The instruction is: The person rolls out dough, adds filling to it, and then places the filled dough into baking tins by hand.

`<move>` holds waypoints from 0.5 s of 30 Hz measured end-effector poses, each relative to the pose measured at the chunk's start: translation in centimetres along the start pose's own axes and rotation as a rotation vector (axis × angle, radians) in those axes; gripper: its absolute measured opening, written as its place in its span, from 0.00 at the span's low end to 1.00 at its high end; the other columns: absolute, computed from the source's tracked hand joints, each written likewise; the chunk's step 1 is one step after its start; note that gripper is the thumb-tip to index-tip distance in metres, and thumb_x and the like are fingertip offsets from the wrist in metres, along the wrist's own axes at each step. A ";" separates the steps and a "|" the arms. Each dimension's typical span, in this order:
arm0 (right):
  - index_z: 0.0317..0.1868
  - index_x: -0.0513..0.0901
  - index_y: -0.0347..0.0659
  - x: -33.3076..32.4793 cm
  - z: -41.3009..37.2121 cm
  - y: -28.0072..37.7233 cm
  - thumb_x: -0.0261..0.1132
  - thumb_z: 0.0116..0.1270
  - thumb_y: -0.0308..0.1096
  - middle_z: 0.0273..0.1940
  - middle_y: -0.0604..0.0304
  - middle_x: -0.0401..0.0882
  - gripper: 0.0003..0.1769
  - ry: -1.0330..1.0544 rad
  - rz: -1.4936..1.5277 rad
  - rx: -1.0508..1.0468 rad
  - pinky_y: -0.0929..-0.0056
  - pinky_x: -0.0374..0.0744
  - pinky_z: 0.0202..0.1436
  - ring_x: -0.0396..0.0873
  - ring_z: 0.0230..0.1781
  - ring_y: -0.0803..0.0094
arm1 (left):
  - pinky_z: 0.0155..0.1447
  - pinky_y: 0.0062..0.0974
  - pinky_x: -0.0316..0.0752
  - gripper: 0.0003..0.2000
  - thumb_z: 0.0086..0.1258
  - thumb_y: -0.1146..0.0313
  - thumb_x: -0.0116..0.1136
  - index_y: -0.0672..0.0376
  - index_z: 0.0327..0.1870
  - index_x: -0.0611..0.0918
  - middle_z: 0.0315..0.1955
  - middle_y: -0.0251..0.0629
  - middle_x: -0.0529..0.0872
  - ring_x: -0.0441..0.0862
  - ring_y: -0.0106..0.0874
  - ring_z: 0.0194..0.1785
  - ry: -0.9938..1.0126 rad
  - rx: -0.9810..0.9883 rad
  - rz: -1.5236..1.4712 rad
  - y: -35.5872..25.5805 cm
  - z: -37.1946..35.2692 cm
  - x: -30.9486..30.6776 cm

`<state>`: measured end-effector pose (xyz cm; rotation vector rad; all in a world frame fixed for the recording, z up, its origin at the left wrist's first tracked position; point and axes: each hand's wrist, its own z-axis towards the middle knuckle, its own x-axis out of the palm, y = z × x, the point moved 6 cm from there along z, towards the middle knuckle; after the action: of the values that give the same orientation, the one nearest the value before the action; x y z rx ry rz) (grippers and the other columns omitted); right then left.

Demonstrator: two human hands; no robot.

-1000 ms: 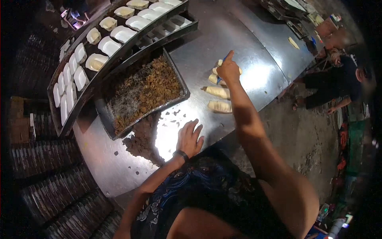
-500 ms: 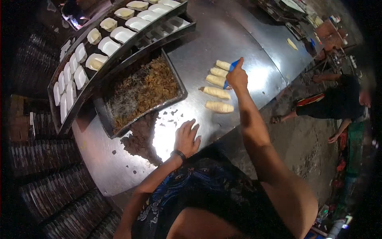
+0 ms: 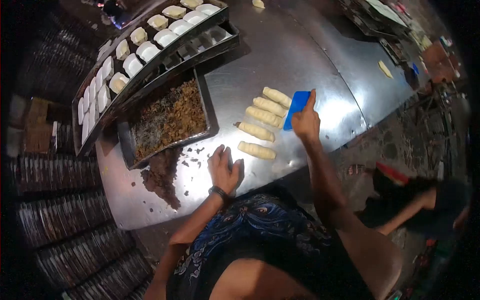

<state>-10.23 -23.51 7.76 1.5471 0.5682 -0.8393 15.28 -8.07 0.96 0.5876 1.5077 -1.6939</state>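
My right hand [image 3: 306, 121] grips a blue dough scraper [image 3: 297, 109], its flat blade at the right ends of the upper dough rolls. Several pale dough rolls [image 3: 267, 113] lie in a slanting row on the metal table [image 3: 280, 45]. One roll [image 3: 256, 131] shows a bit of brown filling at its left end. The lowest roll [image 3: 257, 150] lies nearest me. My left hand [image 3: 223, 170], with a dark bracelet at the wrist, rests on the table with its fingers spread and holds nothing. Brown crumbly filling [image 3: 163, 176] is spilled on the table to its left.
A metal tray of brown filling [image 3: 175, 117] stands at the left. Beyond it, a black tray [image 3: 165, 59] holds white paper cups, some with dough. Stacked baking trays [image 3: 60, 170] line the far left. At the right, a person [image 3: 420, 200] is on the floor beside the table.
My right hand has turned the scraper so its blade shows flat, just right of the rolls. My left hand stays on the table. The view has shifted, and the other person has moved lower in it.
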 end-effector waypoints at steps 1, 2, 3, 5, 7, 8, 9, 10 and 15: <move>0.74 0.39 0.36 0.7 0.5 -1.9 0.54 0.60 0.27 0.33 0.40 0.82 0.46 0.017 -0.083 -0.024 0.54 0.80 0.36 0.82 0.30 0.46 | 0.64 0.42 0.60 0.24 0.63 0.60 0.60 0.65 0.57 0.78 0.60 0.51 0.71 0.66 0.47 0.60 -0.025 -0.032 0.022 -0.6 0.5 0.6; 0.74 0.40 0.36 0.6 0.6 -4.5 0.55 0.60 0.27 0.34 0.40 0.82 0.45 0.076 0.042 -0.006 0.56 0.81 0.36 0.83 0.31 0.47 | 0.64 0.43 0.60 0.24 0.63 0.60 0.59 0.65 0.57 0.78 0.60 0.51 0.71 0.66 0.47 0.60 -0.037 -0.068 0.047 -1.2 0.4 1.0; 0.74 0.42 0.36 -0.3 0.8 -5.7 0.55 0.61 0.28 0.34 0.40 0.82 0.44 0.138 0.164 0.004 0.57 0.81 0.37 0.83 0.33 0.48 | 0.64 0.43 0.60 0.22 0.66 0.60 0.57 0.64 0.57 0.79 0.60 0.52 0.72 0.67 0.47 0.60 -0.070 -0.079 0.090 -1.7 0.5 1.5; 0.74 0.45 0.35 -2.1 3.0 -7.6 0.56 0.61 0.31 0.35 0.41 0.82 0.43 0.219 0.325 -0.047 0.62 0.82 0.36 0.84 0.34 0.52 | 0.64 0.42 0.60 0.22 0.67 0.59 0.57 0.63 0.57 0.79 0.60 0.52 0.72 0.66 0.46 0.60 -0.095 -0.140 0.118 -2.7 0.6 2.3; 0.73 0.50 0.34 -3.9 5.8 -9.5 0.59 0.61 0.34 0.39 0.42 0.82 0.42 0.257 0.332 -0.087 0.62 0.82 0.38 0.83 0.35 0.53 | 0.64 0.43 0.60 0.21 0.67 0.57 0.57 0.63 0.54 0.81 0.59 0.50 0.73 0.66 0.46 0.60 -0.137 -0.220 0.138 -3.3 0.3 2.4; 0.72 0.53 0.34 -4.3 7.4 -10.4 0.60 0.61 0.36 0.41 0.41 0.81 0.41 0.287 0.290 -0.081 0.59 0.82 0.42 0.82 0.38 0.51 | 0.64 0.42 0.60 0.19 0.67 0.58 0.58 0.62 0.52 0.82 0.59 0.49 0.73 0.67 0.46 0.60 -0.179 -0.256 0.124 -3.7 0.2 2.5; 0.70 0.59 0.34 -3.8 9.6 -12.3 0.61 0.61 0.37 0.44 0.40 0.80 0.39 0.162 0.017 -0.306 0.57 0.80 0.46 0.81 0.41 0.49 | 0.64 0.43 0.60 0.19 0.64 0.57 0.60 0.62 0.49 0.83 0.59 0.49 0.73 0.66 0.47 0.60 -0.195 -0.329 0.067 -3.6 -0.1 2.8; 0.68 0.64 0.34 -3.7 10.2 -10.4 0.62 0.61 0.39 0.47 0.39 0.79 0.36 0.011 -0.244 -0.536 0.54 0.78 0.50 0.80 0.44 0.47 | 0.64 0.44 0.60 0.18 0.62 0.56 0.62 0.62 0.45 0.83 0.59 0.50 0.73 0.66 0.47 0.61 -0.218 -0.388 0.007 -3.6 0.1 3.0; 0.49 0.81 0.33 7.1 14.6 -4.9 0.69 0.56 0.47 0.46 0.42 0.79 0.27 0.403 0.200 -0.466 0.58 0.75 0.53 0.77 0.49 0.48 | 0.40 0.37 0.69 0.17 0.55 0.57 0.69 0.60 0.30 0.76 0.27 0.42 0.75 0.74 0.40 0.34 -0.352 -0.457 -0.131 -5.5 1.5 3.1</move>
<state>-12.32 -37.88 -0.99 1.3113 0.8191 -0.2123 9.34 -10.33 2.20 -0.0495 1.6183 -1.3857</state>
